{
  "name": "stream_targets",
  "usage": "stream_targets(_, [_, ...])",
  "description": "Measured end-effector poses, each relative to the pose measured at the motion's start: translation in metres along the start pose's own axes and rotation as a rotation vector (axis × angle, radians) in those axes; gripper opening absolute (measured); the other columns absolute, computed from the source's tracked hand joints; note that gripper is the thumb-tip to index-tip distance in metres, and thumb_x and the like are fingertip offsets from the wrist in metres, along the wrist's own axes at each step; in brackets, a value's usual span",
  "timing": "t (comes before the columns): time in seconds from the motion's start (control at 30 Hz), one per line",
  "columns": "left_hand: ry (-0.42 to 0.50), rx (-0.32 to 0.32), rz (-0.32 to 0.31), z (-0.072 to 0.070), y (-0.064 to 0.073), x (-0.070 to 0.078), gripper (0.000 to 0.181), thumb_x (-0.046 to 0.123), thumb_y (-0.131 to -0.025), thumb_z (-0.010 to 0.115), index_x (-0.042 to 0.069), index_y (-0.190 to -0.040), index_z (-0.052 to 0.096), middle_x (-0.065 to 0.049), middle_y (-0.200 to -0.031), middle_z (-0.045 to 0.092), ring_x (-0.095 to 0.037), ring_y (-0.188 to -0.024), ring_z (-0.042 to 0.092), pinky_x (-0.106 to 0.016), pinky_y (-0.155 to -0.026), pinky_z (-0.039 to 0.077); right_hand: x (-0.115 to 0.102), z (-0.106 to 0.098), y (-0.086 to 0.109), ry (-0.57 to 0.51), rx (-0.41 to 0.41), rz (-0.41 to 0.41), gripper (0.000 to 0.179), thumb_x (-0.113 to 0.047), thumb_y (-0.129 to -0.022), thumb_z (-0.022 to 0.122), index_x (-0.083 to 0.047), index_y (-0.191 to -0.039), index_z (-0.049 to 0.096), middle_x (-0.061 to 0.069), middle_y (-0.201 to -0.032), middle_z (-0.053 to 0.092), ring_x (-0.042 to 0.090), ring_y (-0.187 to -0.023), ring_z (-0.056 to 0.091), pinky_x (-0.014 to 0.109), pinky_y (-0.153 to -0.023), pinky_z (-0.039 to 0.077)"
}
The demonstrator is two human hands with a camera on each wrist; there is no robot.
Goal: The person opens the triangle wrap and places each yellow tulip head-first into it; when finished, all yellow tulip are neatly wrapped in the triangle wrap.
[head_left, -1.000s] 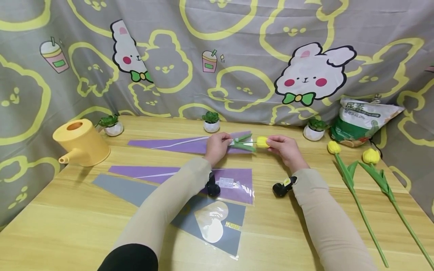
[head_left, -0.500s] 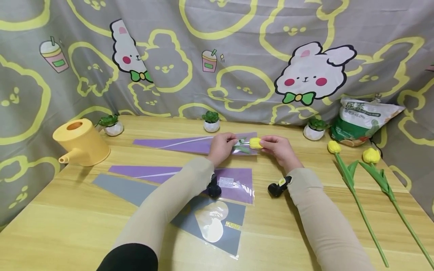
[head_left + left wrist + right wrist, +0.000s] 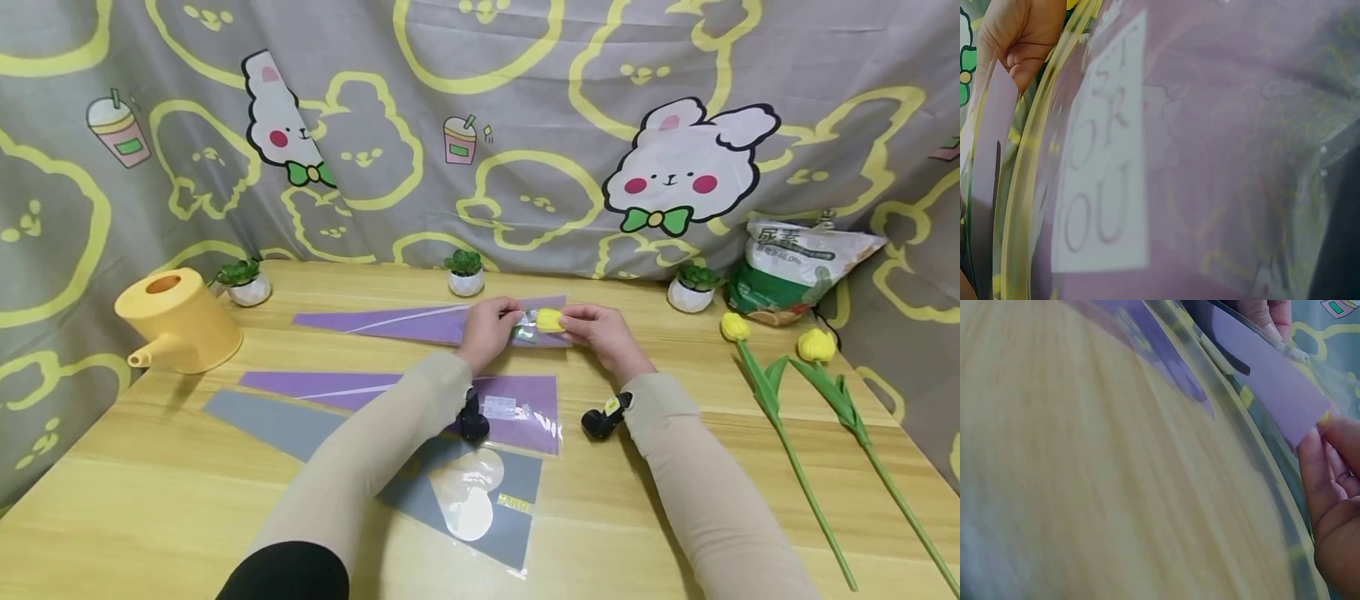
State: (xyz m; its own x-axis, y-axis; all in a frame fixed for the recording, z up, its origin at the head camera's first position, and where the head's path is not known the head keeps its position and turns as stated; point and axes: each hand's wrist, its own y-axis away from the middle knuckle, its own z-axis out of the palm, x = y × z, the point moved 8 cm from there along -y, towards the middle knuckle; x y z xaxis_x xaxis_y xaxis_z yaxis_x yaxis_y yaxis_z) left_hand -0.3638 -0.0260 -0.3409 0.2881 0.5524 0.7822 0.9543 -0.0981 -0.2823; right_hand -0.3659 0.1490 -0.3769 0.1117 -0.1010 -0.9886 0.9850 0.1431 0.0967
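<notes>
At the far middle of the table, a long purple flower sleeve lies with its wide end to the right. My left hand grips its wide end. My right hand pinches the yellow head of an artificial tulip, which overlaps the sleeve's mouth. The tulip's leaves show through the clear film, and its stem is hidden in the sleeve. In the right wrist view my right fingertips are right at the purple edge. A second purple sleeve and a grey sleeve lie nearer.
Two yellow tulips lie at the right. A yellow watering can stands at the left. Small potted plants line the back, with a white-and-green bag at the back right. A patterned curtain hangs behind.
My right hand has moved left with the tulip, whose leaves have slid into the sleeve and whose head is now at its mouth. My left hand and the sleeve have shifted slightly right.
</notes>
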Motion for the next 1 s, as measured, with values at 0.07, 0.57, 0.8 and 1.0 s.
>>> stream_targets(0.07, [0.003, 0.001, 0.001, 0.0, 0.0, 0.0, 0.013, 0.012, -0.087, 0.064, 0.004, -0.094, 0.07, -0.008, -0.096, 0.069, -0.019, -0.092, 0.062, -0.03, -0.082, 0.05, 0.001, 0.001, -0.001, -0.015, -0.002, 0.01, 0.017, 0.008, -0.085, 0.058, 0.002, -0.1, 0.059, -0.004, -0.081, 0.065, 0.008, -0.068, 0.065, 0.018, -0.07, 0.053])
stream_targets(0.57, [0.04, 0.044, -0.004, -0.002, -0.002, -0.002, 0.011, 0.011, -0.087, 0.063, 0.005, -0.092, 0.07, -0.007, -0.093, 0.07, -0.018, -0.087, 0.062, -0.028, -0.077, 0.049, 0.001, 0.019, -0.004, 0.032, -0.051, 0.031, 0.038, 0.004, -0.088, 0.056, 0.014, -0.124, 0.047, -0.005, -0.08, 0.067, 0.006, -0.072, 0.065, 0.019, -0.074, 0.052])
stream_targets(0.8, [0.053, 0.062, 0.003, -0.003, -0.002, -0.002, 0.011, 0.012, -0.088, 0.062, 0.006, -0.092, 0.07, -0.007, -0.092, 0.07, -0.017, -0.085, 0.062, -0.027, -0.075, 0.049, 0.0, 0.025, -0.002, 0.027, -0.112, 0.0, 0.041, 0.004, -0.089, 0.055, 0.013, -0.126, 0.043, -0.004, -0.082, 0.067, 0.008, -0.075, 0.066, 0.021, -0.076, 0.053])
stream_targets(1.0, [0.05, 0.071, -0.003, -0.002, -0.001, -0.005, 0.01, 0.012, -0.087, 0.063, 0.006, -0.09, 0.07, -0.006, -0.089, 0.069, -0.015, -0.082, 0.061, -0.025, -0.072, 0.048, 0.002, 0.028, -0.002, 0.134, -0.126, -0.01, 0.038, 0.0, -0.089, 0.056, 0.011, -0.125, 0.047, 0.001, -0.098, 0.067, 0.004, -0.081, 0.062, 0.018, -0.077, 0.051])
